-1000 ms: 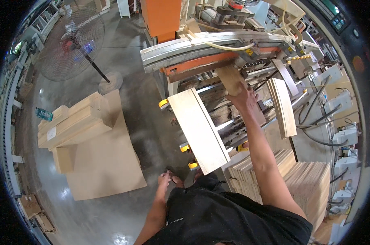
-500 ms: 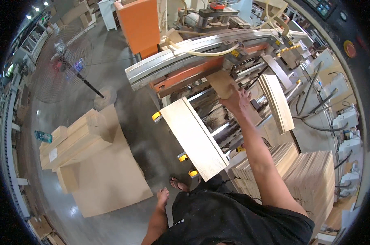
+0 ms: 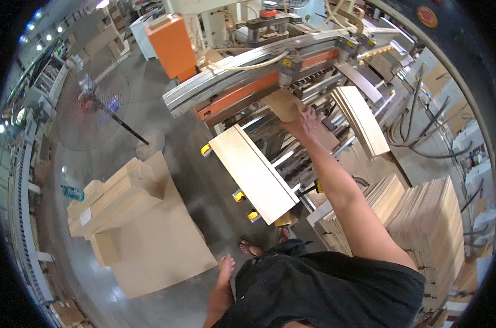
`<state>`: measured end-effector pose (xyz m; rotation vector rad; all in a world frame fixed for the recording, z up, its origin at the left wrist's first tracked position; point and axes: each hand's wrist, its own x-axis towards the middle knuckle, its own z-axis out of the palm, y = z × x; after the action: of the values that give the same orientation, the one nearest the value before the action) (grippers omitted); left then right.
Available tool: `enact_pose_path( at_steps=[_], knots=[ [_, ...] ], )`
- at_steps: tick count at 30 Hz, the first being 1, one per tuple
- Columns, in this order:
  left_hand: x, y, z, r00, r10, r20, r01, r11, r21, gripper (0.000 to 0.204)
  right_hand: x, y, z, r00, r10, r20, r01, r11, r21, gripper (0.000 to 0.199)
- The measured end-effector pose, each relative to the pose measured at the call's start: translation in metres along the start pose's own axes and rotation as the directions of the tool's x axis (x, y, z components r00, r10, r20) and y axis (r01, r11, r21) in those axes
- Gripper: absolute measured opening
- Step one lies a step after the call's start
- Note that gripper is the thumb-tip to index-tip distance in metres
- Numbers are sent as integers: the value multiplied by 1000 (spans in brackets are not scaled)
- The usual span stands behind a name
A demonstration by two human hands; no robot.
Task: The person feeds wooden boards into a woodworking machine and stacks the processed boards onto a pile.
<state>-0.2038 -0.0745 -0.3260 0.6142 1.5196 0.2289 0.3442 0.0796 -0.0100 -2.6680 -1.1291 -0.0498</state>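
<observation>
Piece: small flat wooden panel (image 3: 283,104); light brown, roughly rectangular
Pose: lying flat, slightly skewed; near edge under the right hand (image 3: 304,123)
Place: on the machine bed, just below the orange-and-grey rail; beside a long pale board

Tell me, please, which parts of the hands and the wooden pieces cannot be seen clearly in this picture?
- Right hand, head view: its fingers lie on a small wooden panel; the panel's far end is hidden under the machine's metal rail.
- Left hand, head view: small, hanging beside the dark shirt; whether it holds anything cannot be told.
- Stacked wooden boards: the near part is covered by the right arm and shirt.
</observation>
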Motion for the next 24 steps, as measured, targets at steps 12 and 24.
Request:
enact_pose_path(
  at_steps=[12,24],
  knots=[
    [-46,-53,-10,997,29,-68,9,869,495,32,-118,55,-28,986,128,-103,-114,984,134,76],
    [-37,21,72,998,68,-5,-68,993,92,39,-120,69,-9,962,65,-264,14,958,285,69]
  ],
)
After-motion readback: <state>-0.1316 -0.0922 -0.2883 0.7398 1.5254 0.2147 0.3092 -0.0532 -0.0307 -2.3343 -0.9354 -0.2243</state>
